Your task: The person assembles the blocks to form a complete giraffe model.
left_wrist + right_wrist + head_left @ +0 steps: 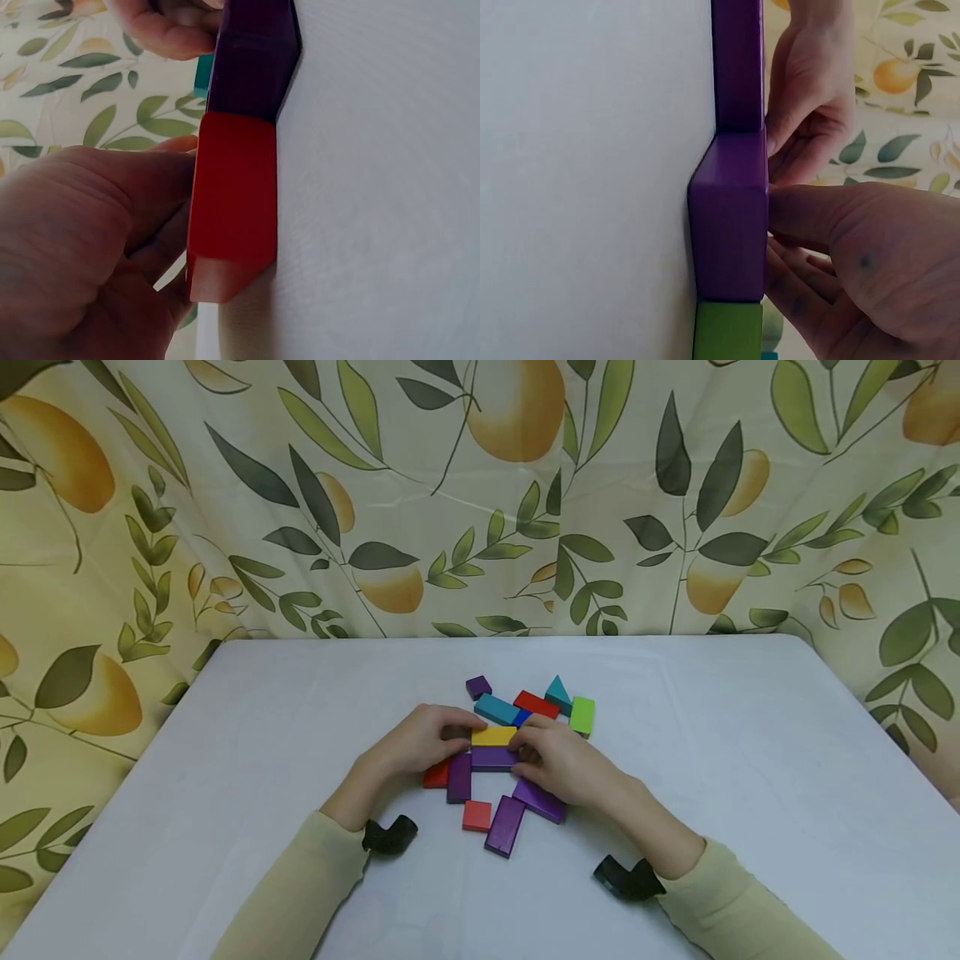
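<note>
Near the table's middle lies a cluster of coloured wooden blocks. A yellow block lies lengthwise against a purple block on its near side. My left hand pinches at the yellow block's left end with thumb and index finger, above a red block and an upright dark purple block. At the right end, my right hand has curled fingers on the yellow block, its thumb close to the purple one. In the right wrist view, a slanted purple block sits below my right hand.
Beyond the hands are teal, red and green blocks, a teal triangle and a small purple block. Nearer lie a red square block and a tilted purple block. Patterned cloth hangs behind the white table.
</note>
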`<control>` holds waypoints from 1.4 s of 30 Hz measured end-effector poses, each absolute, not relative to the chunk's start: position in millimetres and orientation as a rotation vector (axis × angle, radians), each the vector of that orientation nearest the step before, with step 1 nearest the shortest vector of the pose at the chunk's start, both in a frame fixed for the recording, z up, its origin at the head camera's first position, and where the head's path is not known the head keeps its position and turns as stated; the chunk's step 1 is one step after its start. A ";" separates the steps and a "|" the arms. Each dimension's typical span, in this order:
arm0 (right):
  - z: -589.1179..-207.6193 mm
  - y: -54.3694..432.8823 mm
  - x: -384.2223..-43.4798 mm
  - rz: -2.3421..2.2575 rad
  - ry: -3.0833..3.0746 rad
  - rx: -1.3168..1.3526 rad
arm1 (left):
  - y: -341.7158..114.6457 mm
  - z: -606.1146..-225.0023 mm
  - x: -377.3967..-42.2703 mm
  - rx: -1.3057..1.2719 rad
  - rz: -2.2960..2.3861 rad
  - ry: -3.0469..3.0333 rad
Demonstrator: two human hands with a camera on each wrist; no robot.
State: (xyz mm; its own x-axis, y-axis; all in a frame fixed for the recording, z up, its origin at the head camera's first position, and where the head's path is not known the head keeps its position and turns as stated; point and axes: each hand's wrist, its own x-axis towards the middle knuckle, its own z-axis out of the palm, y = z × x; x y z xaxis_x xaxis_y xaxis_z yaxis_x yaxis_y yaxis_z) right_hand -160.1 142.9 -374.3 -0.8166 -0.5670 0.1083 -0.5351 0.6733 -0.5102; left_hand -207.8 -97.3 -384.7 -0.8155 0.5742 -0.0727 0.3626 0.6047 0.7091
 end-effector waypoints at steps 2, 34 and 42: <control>-374.4 141.9 -159.4 -0.836 2.823 -0.926 | -97.2 -385.5 -208.1 0.762 1.035 2.538; -362.0 172.9 -176.8 -0.740 2.885 -0.627 | -91.2 -385.4 -204.4 1.058 0.798 2.504; -365.2 171.4 -176.9 -0.653 2.934 -0.575 | -93.3 -386.1 -203.8 1.050 0.810 2.500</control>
State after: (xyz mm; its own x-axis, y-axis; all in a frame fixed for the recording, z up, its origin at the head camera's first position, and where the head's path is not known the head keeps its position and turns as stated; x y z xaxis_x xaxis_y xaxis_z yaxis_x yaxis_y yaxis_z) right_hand -176.9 171.4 -365.2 -0.9262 -0.3770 0.0022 -0.3424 0.8385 -0.4240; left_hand -203.8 -93.3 -386.1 -0.6834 0.7273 -0.0637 0.5520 0.5718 0.6070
